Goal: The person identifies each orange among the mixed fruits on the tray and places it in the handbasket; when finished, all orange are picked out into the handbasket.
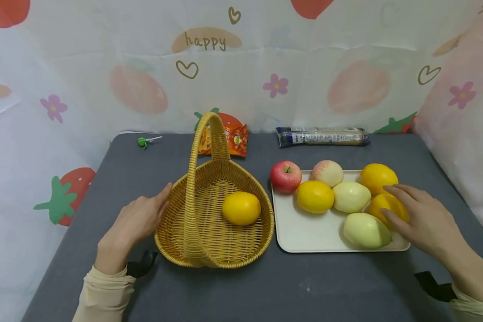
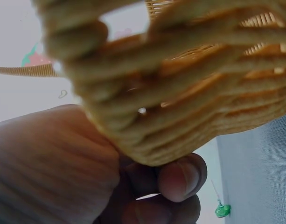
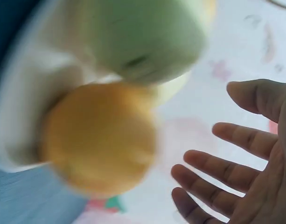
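In the head view my left hand [image 1: 138, 219] holds the left rim of a wicker basket [image 1: 173, 250] with a tall handle. The left wrist view shows the curled fingers [image 2: 180, 177] against the outside of its woven wall. One yellow, lemon-like fruit [image 1: 241, 208] lies inside. My right hand [image 1: 426, 219] hovers, fingers spread, over a yellow fruit [image 1: 392, 206] at the right side of a white tray [image 1: 306, 237]. The right wrist view has a gap between the fingers and that blurred fruit [image 3: 103, 140]. Beside it lies a pale green oval fruit [image 1: 366, 230].
Also on the tray are a red apple [image 1: 285, 176] at its corner, a peach [image 1: 327, 173], two more yellow fruits [image 1: 315, 197] and another pale green fruit [image 1: 351, 197]. Behind are a green lollipop [image 1: 143, 142], an orange snack bag [image 1: 236, 140] and a long dark packet [image 1: 323, 137].
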`<state>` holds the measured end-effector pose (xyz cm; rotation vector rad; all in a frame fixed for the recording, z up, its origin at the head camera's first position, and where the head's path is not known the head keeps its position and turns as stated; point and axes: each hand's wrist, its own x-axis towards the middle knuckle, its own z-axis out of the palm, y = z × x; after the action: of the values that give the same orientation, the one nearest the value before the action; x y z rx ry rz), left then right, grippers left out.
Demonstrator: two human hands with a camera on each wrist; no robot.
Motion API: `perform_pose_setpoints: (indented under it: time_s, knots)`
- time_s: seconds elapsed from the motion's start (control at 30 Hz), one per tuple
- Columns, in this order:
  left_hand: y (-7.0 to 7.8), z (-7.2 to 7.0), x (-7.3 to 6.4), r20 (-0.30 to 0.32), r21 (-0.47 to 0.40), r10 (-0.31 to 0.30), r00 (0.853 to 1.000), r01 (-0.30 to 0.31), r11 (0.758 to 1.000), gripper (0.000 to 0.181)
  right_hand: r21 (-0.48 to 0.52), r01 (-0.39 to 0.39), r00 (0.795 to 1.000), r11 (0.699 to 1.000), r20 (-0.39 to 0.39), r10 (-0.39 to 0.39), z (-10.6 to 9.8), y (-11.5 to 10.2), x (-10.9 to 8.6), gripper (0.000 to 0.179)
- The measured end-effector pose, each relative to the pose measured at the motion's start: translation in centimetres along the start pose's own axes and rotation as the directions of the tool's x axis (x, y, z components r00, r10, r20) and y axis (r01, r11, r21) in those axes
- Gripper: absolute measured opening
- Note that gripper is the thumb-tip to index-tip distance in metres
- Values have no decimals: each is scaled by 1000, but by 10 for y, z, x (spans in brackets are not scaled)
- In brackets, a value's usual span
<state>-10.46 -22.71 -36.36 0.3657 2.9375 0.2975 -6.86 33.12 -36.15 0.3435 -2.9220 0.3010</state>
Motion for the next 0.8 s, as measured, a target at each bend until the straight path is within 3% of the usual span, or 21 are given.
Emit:
perform_pose_setpoints:
  time_s: [0.1, 0.27, 0.43, 0.8]
  knots:
    - [0, 0, 0, 3, -1, 0, 1000, 0, 1000, 52, -3, -33, 998, 999, 55, 33, 9, 19, -7, 55]
    - [0, 0, 0, 4, 0, 1, 1000, -1, 1000, 52, 6, -11, 996, 1000, 92, 11, 21, 36, -16, 66]
    - [0, -1, 1, 4, 4, -2, 1000, 2, 1000, 51, 39, 4, 998, 999, 58, -7, 28, 39, -17, 78]
    - [0, 0, 1, 5, -5, -2, 1000, 2, 1000, 52, 73, -34, 998, 997, 64, 29, 33, 37, -14, 78]
